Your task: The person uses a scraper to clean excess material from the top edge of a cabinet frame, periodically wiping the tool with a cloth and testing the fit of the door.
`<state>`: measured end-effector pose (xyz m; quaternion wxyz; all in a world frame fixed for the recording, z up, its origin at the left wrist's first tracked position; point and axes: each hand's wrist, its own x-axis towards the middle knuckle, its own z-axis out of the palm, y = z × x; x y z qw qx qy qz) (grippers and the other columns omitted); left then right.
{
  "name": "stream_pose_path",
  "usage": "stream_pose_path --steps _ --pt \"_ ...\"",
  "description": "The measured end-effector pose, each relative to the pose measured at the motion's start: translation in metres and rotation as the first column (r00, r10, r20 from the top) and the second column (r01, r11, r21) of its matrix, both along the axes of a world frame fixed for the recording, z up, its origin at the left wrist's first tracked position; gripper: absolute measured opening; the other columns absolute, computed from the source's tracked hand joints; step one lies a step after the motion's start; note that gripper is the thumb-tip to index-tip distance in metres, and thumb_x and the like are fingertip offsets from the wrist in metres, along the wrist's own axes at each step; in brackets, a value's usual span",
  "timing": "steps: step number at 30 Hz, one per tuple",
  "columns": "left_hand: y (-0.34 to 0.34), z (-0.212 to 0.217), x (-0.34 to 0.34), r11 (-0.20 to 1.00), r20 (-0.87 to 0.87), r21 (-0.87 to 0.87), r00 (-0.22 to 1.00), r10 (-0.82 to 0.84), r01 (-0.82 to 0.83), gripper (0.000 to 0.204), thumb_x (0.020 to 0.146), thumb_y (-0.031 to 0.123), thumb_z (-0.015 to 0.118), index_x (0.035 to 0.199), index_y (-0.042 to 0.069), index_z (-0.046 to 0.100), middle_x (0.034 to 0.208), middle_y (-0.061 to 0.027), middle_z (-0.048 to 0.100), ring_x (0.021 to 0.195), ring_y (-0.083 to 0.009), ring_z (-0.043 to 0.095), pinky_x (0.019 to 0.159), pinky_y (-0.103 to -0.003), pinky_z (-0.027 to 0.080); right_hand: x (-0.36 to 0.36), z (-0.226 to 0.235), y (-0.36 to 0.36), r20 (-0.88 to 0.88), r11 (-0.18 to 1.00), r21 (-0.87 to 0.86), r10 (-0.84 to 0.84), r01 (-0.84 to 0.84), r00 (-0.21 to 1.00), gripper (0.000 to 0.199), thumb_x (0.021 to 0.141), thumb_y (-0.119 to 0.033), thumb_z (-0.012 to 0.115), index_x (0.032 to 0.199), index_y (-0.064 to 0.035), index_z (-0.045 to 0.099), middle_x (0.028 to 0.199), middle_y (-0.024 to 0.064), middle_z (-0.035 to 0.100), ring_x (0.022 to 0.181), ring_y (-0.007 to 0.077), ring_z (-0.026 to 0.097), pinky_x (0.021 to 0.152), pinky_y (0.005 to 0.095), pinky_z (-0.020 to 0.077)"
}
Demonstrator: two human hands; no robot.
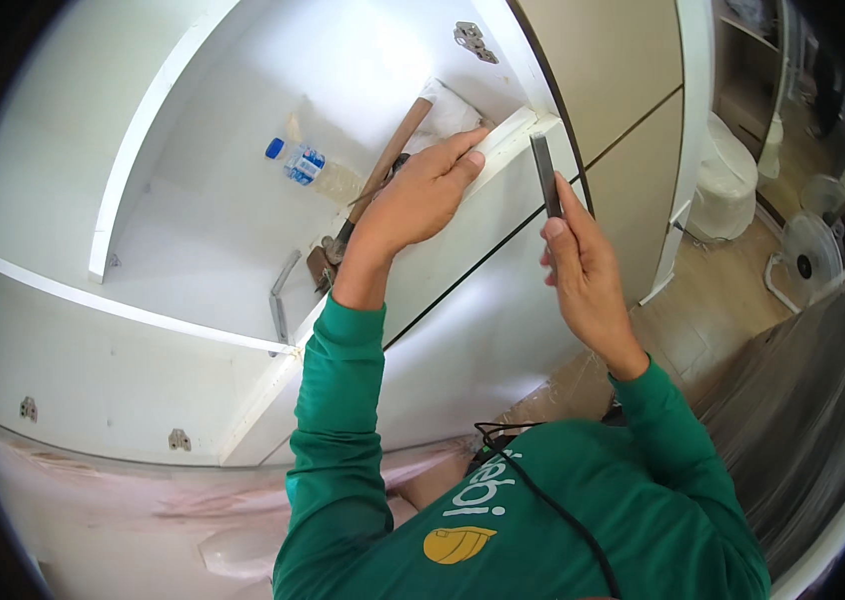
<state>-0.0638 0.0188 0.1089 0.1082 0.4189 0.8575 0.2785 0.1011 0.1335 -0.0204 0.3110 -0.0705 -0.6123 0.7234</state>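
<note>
My left hand (428, 192) rests at the white front edge (511, 150) of an open cabinet, thumb and fingers closed about it; some fingers are hidden. A dark, flat metal bar (546, 172) stands up from my right hand (583, 270), its far end near the cabinet's corner. Fingers and thumb are wrapped round the bar's lower part, and its exact kind is not clear. Behind my left hand, inside the cabinet, lies a hammer (401, 143) with a wooden handle, its head partly covered. A clear water bottle (305, 165) with a blue cap lies beyond it.
A grey metal bracket (283, 295) and a white bag (448, 108) are in the cabinet. Metal hinge parts (476, 42) sit on its walls. Beige door panels (623, 130) rise at the right. Farther right are a covered white stool (725, 180) and a fan (809, 262).
</note>
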Motion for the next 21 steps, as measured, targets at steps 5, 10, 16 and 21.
stream_pose_path --steps 5,10,16,21 --pt "-0.026 0.019 0.004 0.995 0.031 -0.058 0.996 -0.080 0.082 0.059 0.116 0.033 0.054 0.163 -0.002 0.051 0.169 -0.0198 0.052 0.162 -0.0304 0.040 0.127 -0.039 0.037 -0.002 -0.003 -0.016 0.014 0.984 -0.096 -0.147 0.147 0.989 0.057 0.118 -0.030 0.056 0.165 -0.0004 0.047 0.109 0.0027 0.064 0.091 0.0104 0.060 0.077 0.0275 0.0540" --pt "-0.081 0.008 -0.010 0.993 0.001 -0.102 0.998 -0.067 0.067 0.054 0.115 0.032 0.054 0.159 0.001 0.057 0.152 -0.0218 0.067 0.141 -0.0325 0.062 0.117 -0.041 0.046 0.009 -0.004 -0.057 -0.001 0.957 -0.189 -0.223 0.219 0.975 0.060 0.118 -0.035 0.055 0.164 0.0023 0.046 0.107 0.0015 0.064 0.089 0.0100 0.062 0.076 0.0268 0.0548" --pt "-0.114 -0.025 0.029 0.993 -0.363 0.042 0.925 0.115 -0.107 0.039 0.114 0.029 0.053 0.143 0.007 0.067 0.122 -0.0243 0.076 0.112 -0.0421 0.073 0.100 -0.050 0.055 0.026 -0.010 -0.097 0.013 0.977 -0.081 -0.198 0.198 0.980 0.056 0.120 -0.043 0.052 0.164 -0.0086 0.051 0.099 -0.0020 0.061 0.084 0.0074 0.059 0.071 0.0239 0.0506" --pt "-0.113 -0.024 0.033 0.989 -0.417 0.070 0.897 0.146 -0.129 0.032 0.113 0.025 0.052 0.132 0.004 0.067 0.112 -0.0209 0.077 0.100 -0.0459 0.073 0.088 -0.056 0.056 0.030 -0.009 -0.057 0.086 0.934 0.184 -0.324 0.305 0.942 0.053 0.119 -0.046 0.052 0.156 -0.0089 0.062 0.096 -0.0038 0.059 0.083 0.0055 0.054 0.069 0.0227 0.0461"
